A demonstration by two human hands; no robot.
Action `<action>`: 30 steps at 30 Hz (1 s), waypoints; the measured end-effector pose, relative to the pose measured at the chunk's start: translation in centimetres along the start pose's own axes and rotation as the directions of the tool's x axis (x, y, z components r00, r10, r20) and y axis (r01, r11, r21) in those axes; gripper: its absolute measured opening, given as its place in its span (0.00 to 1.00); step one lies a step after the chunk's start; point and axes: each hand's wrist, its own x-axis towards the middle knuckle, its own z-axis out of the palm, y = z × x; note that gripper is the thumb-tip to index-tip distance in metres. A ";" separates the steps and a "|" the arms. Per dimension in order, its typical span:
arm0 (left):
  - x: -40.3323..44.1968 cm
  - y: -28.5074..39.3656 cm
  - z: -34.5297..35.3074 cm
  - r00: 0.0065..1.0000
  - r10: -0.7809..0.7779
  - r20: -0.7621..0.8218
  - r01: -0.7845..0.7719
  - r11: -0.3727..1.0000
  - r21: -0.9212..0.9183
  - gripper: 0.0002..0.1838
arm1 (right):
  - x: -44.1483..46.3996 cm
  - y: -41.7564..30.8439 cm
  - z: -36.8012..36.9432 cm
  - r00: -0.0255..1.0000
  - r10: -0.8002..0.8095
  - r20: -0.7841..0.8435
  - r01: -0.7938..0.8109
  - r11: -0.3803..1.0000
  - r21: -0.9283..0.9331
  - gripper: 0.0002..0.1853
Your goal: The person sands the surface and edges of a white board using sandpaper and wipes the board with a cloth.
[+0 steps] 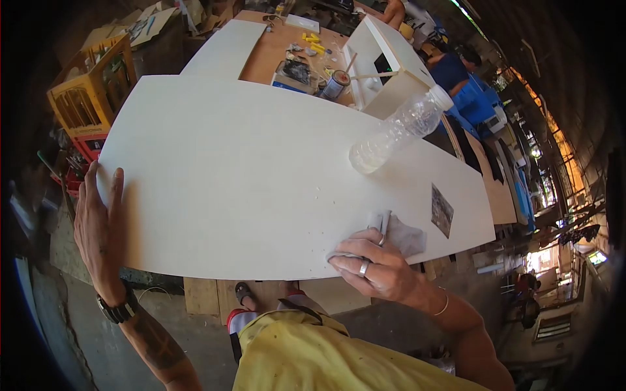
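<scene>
A large white board (228, 176) lies flat in front of me. My left hand (101, 221) rests at its left edge, fingers stretched out and holding nothing. Near the front edge, on the right part of the board, my right hand (375, 260) is closed on a grey rag (405, 236), pressing it to the surface. Part of the rag is hidden under the fingers. Beyond that hand, a clear plastic bottle (398, 133) with a white cap holds some liquid at its bottom. A dark, diamond-shaped patch or sheet (442, 210) is to the right of the rag.
Behind the board, a brown work surface (261, 62) carries an open can (336, 83), yellow pieces (314, 42) and a white box-like frame (385, 72). A yellow crate (81, 98) stands at the left. Another person (450, 70) is at the back right.
</scene>
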 end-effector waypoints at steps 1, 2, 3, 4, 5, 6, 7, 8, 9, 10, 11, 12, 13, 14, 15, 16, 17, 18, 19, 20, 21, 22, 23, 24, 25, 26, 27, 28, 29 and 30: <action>0.0 0.2 -0.1 1.000 -0.001 0.006 0.001 1.000 0.006 0.32 | 0.8 0.1 0.2 1.000 -0.006 0.001 0.006 1.000 -0.012 0.14; -0.1 0.3 0.0 1.000 0.001 0.017 -0.002 1.000 0.010 0.33 | 1.1 -0.1 0.4 1.000 -0.006 0.002 0.006 1.000 -0.025 0.14; -0.1 0.2 0.1 1.000 0.010 0.010 -0.010 1.000 0.006 0.33 | 0.7 -0.2 0.3 1.000 -0.001 0.007 0.002 1.000 -0.022 0.14; 0.0 0.0 0.2 1.000 0.015 0.001 -0.015 1.000 0.000 0.33 | 0.2 -0.2 0.1 1.000 0.000 0.014 0.000 1.000 -0.021 0.14; 0.0 -0.2 0.2 1.000 0.015 -0.010 -0.015 1.000 -0.005 0.33 | -0.1 -0.1 0.0 1.000 -0.003 0.024 0.003 1.000 -0.018 0.14; 0.0 -0.1 0.1 1.000 0.001 0.001 -0.001 1.000 -0.007 0.33 | -0.2 0.1 -0.1 1.000 -0.003 0.021 0.003 1.000 -0.021 0.14; -0.1 0.2 0.0 1.000 -0.014 0.009 0.014 1.000 -0.008 0.33 | -0.4 0.3 0.0 1.000 -0.006 0.017 0.007 1.000 -0.023 0.14; 0.0 0.4 -0.1 1.000 -0.015 0.024 0.015 1.000 -0.008 0.33 | -0.5 0.3 0.1 1.000 0.004 0.006 -0.004 1.000 -0.027 0.14; 0.1 0.5 -0.1 1.000 -0.006 0.007 0.006 1.000 -0.017 0.33 | -0.2 0.2 0.1 1.000 0.006 0.009 -0.006 0.999 -0.043 0.14; 0.1 0.4 -0.1 1.000 0.002 -0.007 -0.002 1.000 -0.026 0.33 | 0.5 0.1 0.1 1.000 0.009 0.016 -0.008 0.998 -0.061 0.14; 0.0 0.4 0.0 1.000 0.008 -0.020 -0.009 0.999 -0.034 0.33 | 0.8 -0.1 0.1 1.000 0.013 0.023 -0.011 0.997 -0.075 0.14; -0.1 0.4 0.0 1.000 0.007 0.003 -0.007 1.000 -0.029 0.32 | 0.2 -0.3 -0.1 0.999 0.028 0.035 -0.025 0.996 -0.083 0.14; 0.0 0.4 -0.1 1.000 0.004 0.020 -0.003 1.000 -0.023 0.31 | -0.8 -0.6 -0.6 0.998 0.037 0.045 -0.033 0.995 -0.091 0.14; 0.1 0.3 -0.2 0.999 -0.005 0.036 0.006 1.000 -0.016 0.30 | -1.1 -0.5 -1.0 0.997 0.042 0.057 -0.036 0.995 -0.098 0.14; 0.2 0.4 -0.3 0.999 -0.016 0.030 0.016 1.000 -0.012 0.30 | -0.4 -0.2 -0.6 0.999 0.017 0.050 -0.012 0.996 -0.091 0.15; 0.3 0.5 -0.3 0.999 -0.017 0.032 0.017 1.000 -0.011 0.30 | 0.5 0.1 0.0 0.999 0.004 0.041 -0.001 0.996 -0.086 0.15; 0.1 0.6 -0.2 0.999 -0.024 0.033 0.025 1.000 -0.011 0.30 | 0.8 0.2 0.3 0.999 -0.012 0.037 0.015 0.997 -0.082 0.16; -0.2 0.6 -0.1 1.000 -0.009 0.024 0.010 1.000 -0.023 0.30 | 0.3 0.0 0.1 0.999 0.001 0.047 0.003 0.996 -0.086 0.16; -0.3 0.6 0.0 1.000 0.003 0.010 -0.003 0.999 -0.035 0.31 | -0.2 0.0 -0.1 0.998 0.008 0.056 -0.003 0.996 -0.091 0.16; -0.2 0.6 0.1 1.000 0.012 -0.010 -0.013 0.999 -0.047 0.31 | -0.4 -0.1 -0.3 0.998 0.009 0.064 -0.003 0.995 -0.097 0.16; -0.2 0.5 0.0 0.999 0.017 -0.032 -0.019 0.998 -0.058 0.32 | -0.4 -0.2 -0.4 0.998 0.015 0.069 -0.008 0.995 -0.099 0.17; -0.1 0.6 -0.2 1.000 -0.010 -0.015 0.009 0.998 -0.059 0.32 | -0.4 -0.2 -0.5 0.997 0.015 0.073 -0.008 0.995 -0.101 0.17; -0.1 0.8 -0.4 1.000 -0.026 0.009 0.026 0.998 -0.061 0.32 | -0.4 -0.3 -0.6 0.997 0.028 0.073 -0.020 0.994 -0.105 0.17; -0.1 1.1 -0.6 0.999 -0.039 0.034 0.041 0.997 -0.062 0.33 | -0.1 -0.5 -0.5 0.997 0.039 0.070 -0.030 0.990 -0.135 0.18; -0.2 1.2 -0.6 0.999 -0.035 0.035 0.038 0.997 -0.071 0.33 | 0.5 -1.0 -0.3 0.996 0.051 0.068 -0.040 0.986 -0.161 0.19; -0.3 1.2 -0.7 0.999 -0.032 0.036 0.035 0.996 -0.077 0.33 | 0.8 -1.3 0.0 0.996 0.062 0.065 -0.049 0.982 -0.184 0.20; -0.2 1.2 -0.8 0.999 -0.032 0.031 0.035 0.996 -0.083 0.34 | 0.3 -1.3 -0.2 0.995 0.060 0.076 -0.045 0.982 -0.186 0.21; -0.3 1.2 -0.7 0.999 -0.035 0.026 0.037 0.997 -0.070 0.34 | -1.0 -1.3 -0.6 0.994 0.060 0.086 -0.043 0.981 -0.188 0.23; -0.4 1.3 -0.6 0.999 -0.045 0.019 0.046 0.997 -0.058 0.34 | -1.5 -1.2 -0.9 0.994 0.055 0.100 -0.035 0.981 -0.191 0.24; -0.3 1.3 -0.5 0.999 -0.049 0.013 0.049 0.998 -0.046 0.35 | -1.1 -1.1 -0.6 0.994 0.054 0.098 -0.035 0.981 -0.190 0.26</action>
